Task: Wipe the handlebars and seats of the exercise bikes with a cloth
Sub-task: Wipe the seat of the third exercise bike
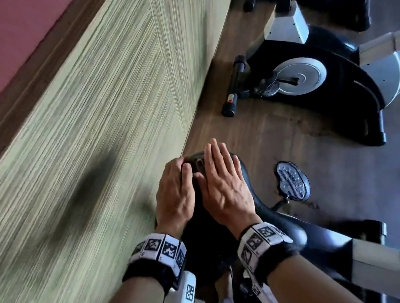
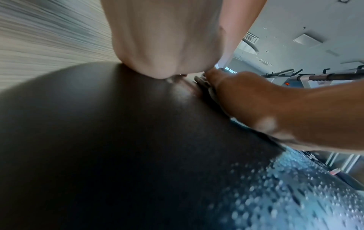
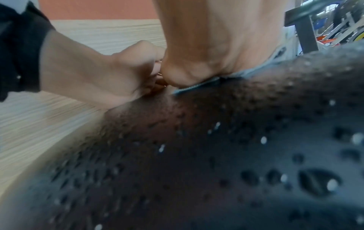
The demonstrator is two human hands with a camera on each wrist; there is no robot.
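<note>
When viewed from the head, looking down: left hand [image 1: 173, 190] and right hand [image 1: 223, 189] side by side on top of a black bike seat [image 1: 203, 245], thumbs nearly touching. Right fingers [image 1: 214, 157] straight and close together, reaching past the far end of the seat. Left fingers [image 1: 183, 167] bent at the tips, tucked down onto the seat. Small patch of grey showing between the two hands, too blurred to name. Striped wall panel [image 1: 83, 117] to the left; pedal [image 1: 292, 181] and a second bike [image 1: 325, 73] to the right, on a wooden floor [image 1: 255, 129].

Left wrist view: heel of the left hand [image 2: 167, 38] pressed on the seat [image 2: 118, 140]. Right hand [image 2: 265, 109] lying flat beside it, with a strip of grey cloth [image 2: 204, 87] pinned between its thumb side and the seat. Water drops on the seat nearby.

Right wrist view: right hand [image 3: 216, 38] pressing down flat, pale blue-grey edge of the cloth [image 3: 197, 88] peeping from under the palm. Left hand [image 3: 98, 70] just beside, fingers curled in against the right thumb; cannot tell whether pinching the cloth. Wet, dimpled seat [image 3: 197, 155] in front.
</note>
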